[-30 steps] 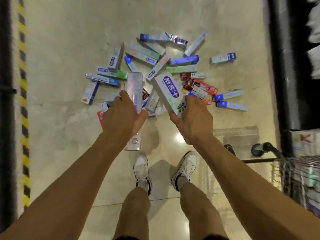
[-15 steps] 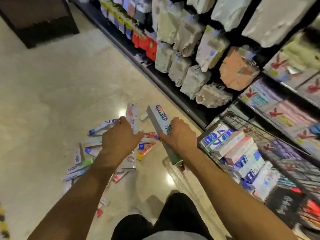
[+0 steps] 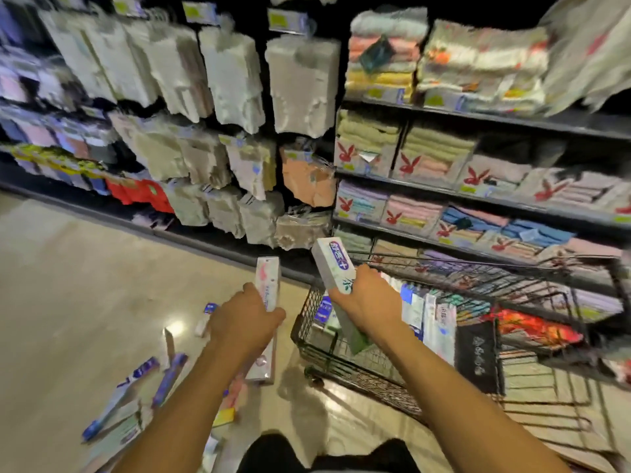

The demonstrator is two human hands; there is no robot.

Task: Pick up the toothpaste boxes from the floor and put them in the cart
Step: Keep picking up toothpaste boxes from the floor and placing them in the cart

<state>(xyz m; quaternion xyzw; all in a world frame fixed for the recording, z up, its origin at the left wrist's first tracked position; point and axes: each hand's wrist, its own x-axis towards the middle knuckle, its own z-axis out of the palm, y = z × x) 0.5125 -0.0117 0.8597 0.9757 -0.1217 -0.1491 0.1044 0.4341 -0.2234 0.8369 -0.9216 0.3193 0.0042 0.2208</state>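
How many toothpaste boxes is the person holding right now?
2. A pink-and-white box in the left hand, over the floor; a white-and-green box in the right hand, at the cart.

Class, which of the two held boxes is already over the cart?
The purple-logo box in the right hand, above a corner of the cart; the pink box in the left hand is over the floor.

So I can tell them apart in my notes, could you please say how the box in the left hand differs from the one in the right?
The pink-marked box in the left hand is slimmer, nearly upright, and outside the cart; the blue-logo box in the right hand is broader, tilted, with its lower end over the cart. Both are long pale cartons gripped mid-length.
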